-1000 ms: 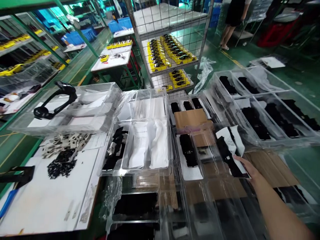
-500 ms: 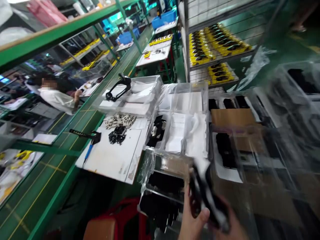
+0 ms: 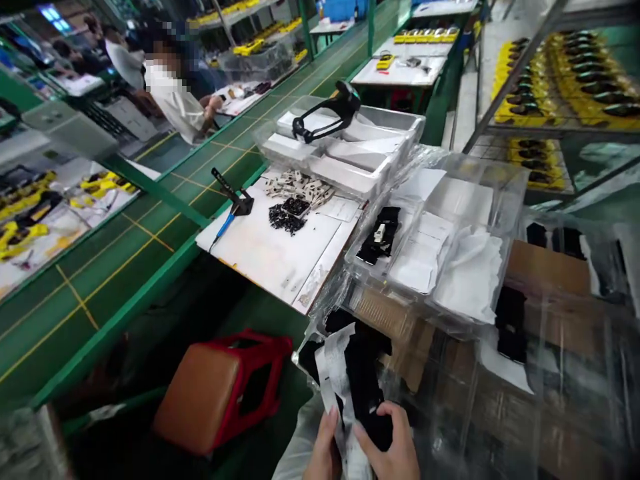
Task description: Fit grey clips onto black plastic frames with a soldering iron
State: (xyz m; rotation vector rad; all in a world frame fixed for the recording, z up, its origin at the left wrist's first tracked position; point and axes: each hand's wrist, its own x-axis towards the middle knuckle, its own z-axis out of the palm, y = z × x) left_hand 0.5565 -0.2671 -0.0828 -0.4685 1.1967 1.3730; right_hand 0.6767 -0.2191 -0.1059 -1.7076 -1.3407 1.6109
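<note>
Low in the view, my left hand (image 3: pixel 324 448) pinches the near left edge of a bundle made of black flat pieces (image 3: pixel 364 377) and a crumpled white paper strip (image 3: pixel 334 360). My right hand (image 3: pixel 395 445) grips the same bundle from the right, its thumb over the paper and its fingers on the black pieces. What exactly the black pieces are I cannot make out. Just beyond them, a clear plastic tray (image 3: pixel 303 360) holds more black pieces, partly hidden by the bundle.
A white worktable (image 3: pixel 260 257) bears small black parts (image 3: pixel 287 219), pale parts (image 3: pixel 300 187) and a blue-handled tool (image 3: pixel 224 230). Clear trays (image 3: pixel 470 267) with paper stand right of it. A red stool (image 3: pixel 220 393) is at lower left. A co-worker (image 3: pixel 173 100) sits across the green-floored aisle.
My view has swung left and down. Both hands now hold the bundle lower and nearer to me, with its black pieces and white paper showing more clearly.
</note>
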